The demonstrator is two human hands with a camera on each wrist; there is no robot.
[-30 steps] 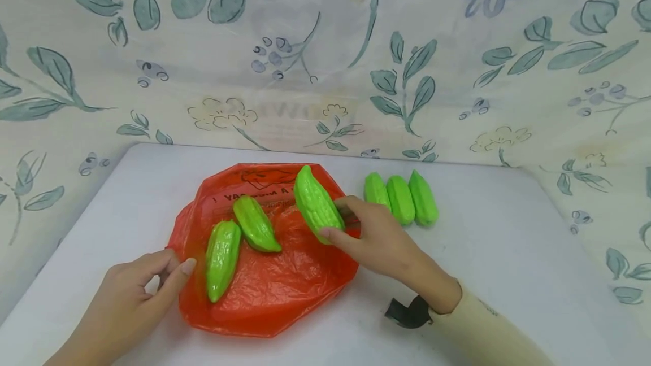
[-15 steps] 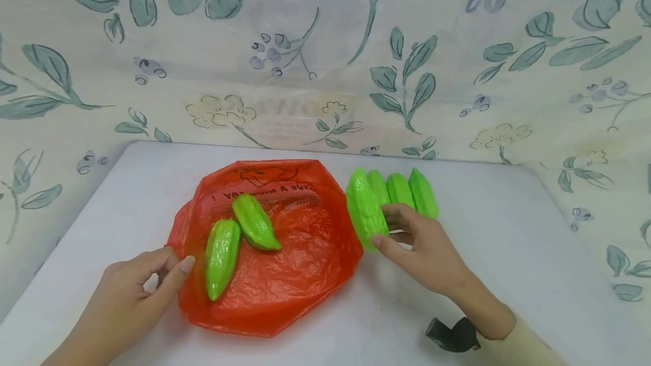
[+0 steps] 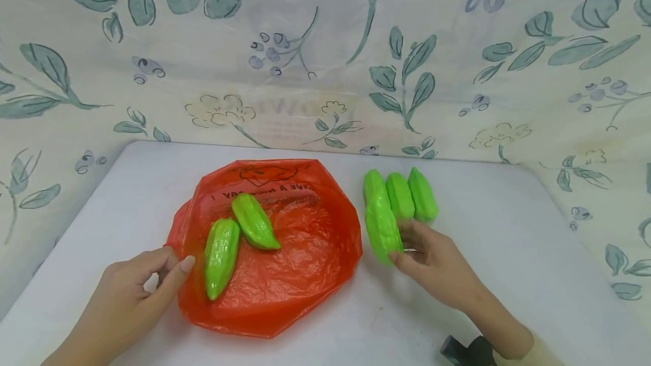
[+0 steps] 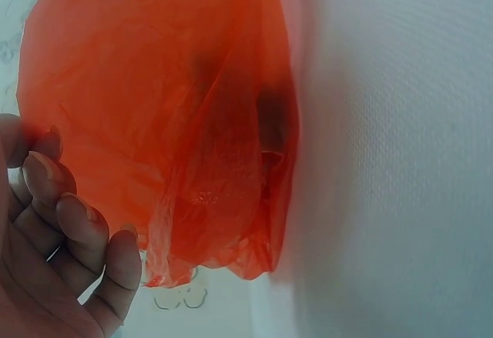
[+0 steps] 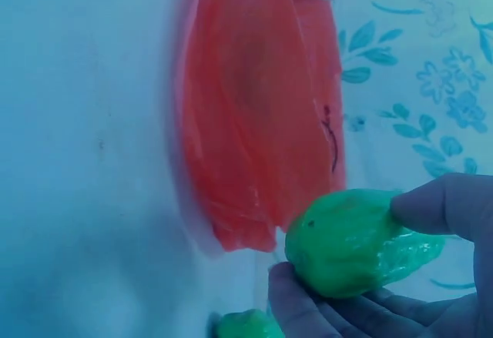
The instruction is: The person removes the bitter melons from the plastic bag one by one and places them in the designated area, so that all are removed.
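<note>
My right hand (image 3: 439, 267) grips a bright green, bumpy bitter melon (image 3: 382, 233), thumb on one side and fingers on the other. In the right wrist view the bitter melon (image 5: 347, 242) looks glossy. It is right of the open red plastic bag (image 3: 285, 292), its far end overlapping the leftmost of three ridged green vegetables (image 3: 400, 195) in a row. My left hand (image 3: 134, 290) pinches the bag's left edge between thumb and fingers. Inside the bag lie two glossy green ridged vegetables, one upper (image 3: 254, 222) and one lower (image 3: 222, 258).
Everything rests on a white table (image 3: 508, 253). Behind it hangs a floral-patterned cloth (image 3: 325, 95). A black device (image 3: 470, 350) is on the right wrist, by a pale sleeve (image 3: 531, 354).
My right hand has carried the bitter melon from over the bag rightward, then down and nearer, beside the row of vegetables. The left hand stays at the bag's edge.
</note>
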